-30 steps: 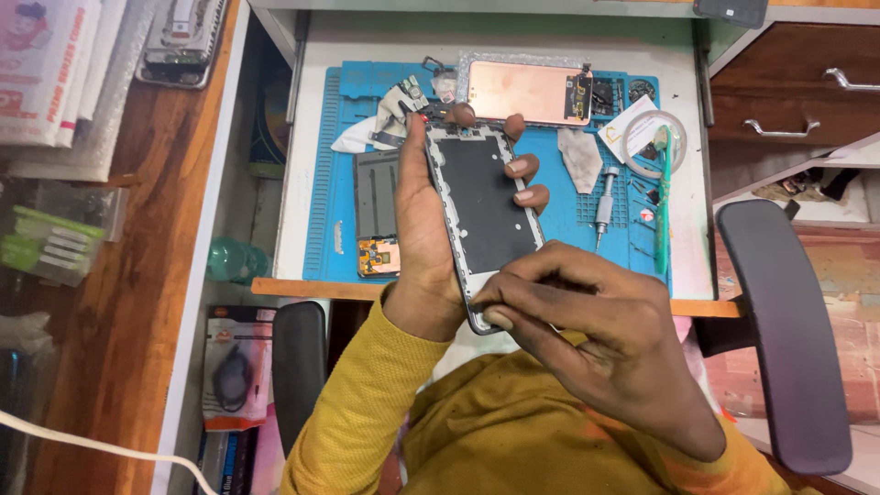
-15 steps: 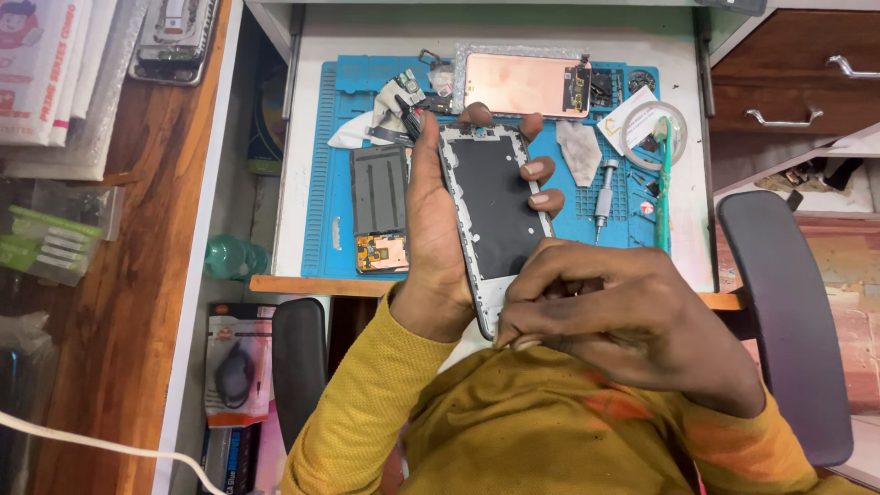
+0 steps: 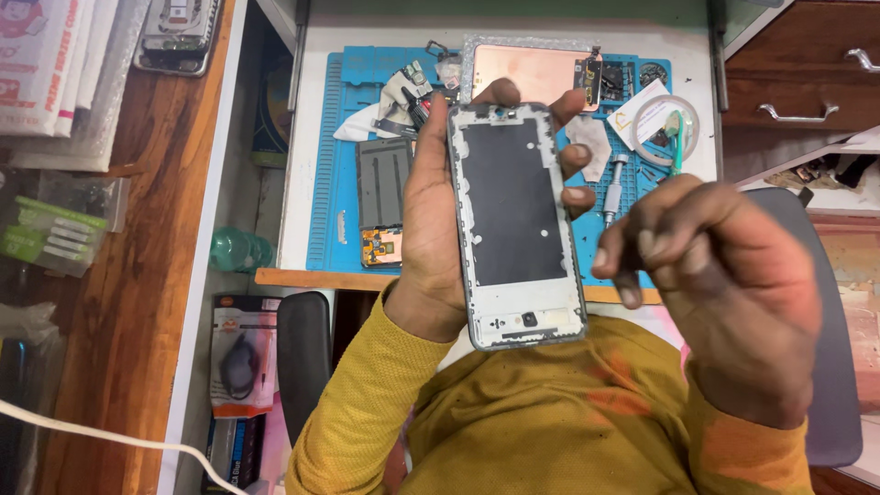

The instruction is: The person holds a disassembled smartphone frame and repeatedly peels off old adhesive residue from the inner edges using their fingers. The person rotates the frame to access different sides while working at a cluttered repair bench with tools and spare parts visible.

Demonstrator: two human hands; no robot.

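My left hand (image 3: 431,220) holds a bare phone frame (image 3: 513,220) upright from behind, fingertips wrapped over its top and right edge. The frame is silver-grey with a dark inner plate. My right hand (image 3: 724,284) hovers just right of the frame, apart from it, with the fingers pinched together. Whether something small sits between the fingertips is too blurred to tell.
A blue work mat (image 3: 339,165) lies on the white desk (image 3: 302,137) with a phone back panel (image 3: 532,69), a dark battery-like part (image 3: 382,179), a small board (image 3: 380,247), a screwdriver (image 3: 612,188) and a tape roll (image 3: 665,124). Drawers (image 3: 797,87) stand right, a wooden shelf (image 3: 137,275) left.
My right hand has pulled away from the frame's lower edge, moving right and up. The frame has been raised closer to the camera.
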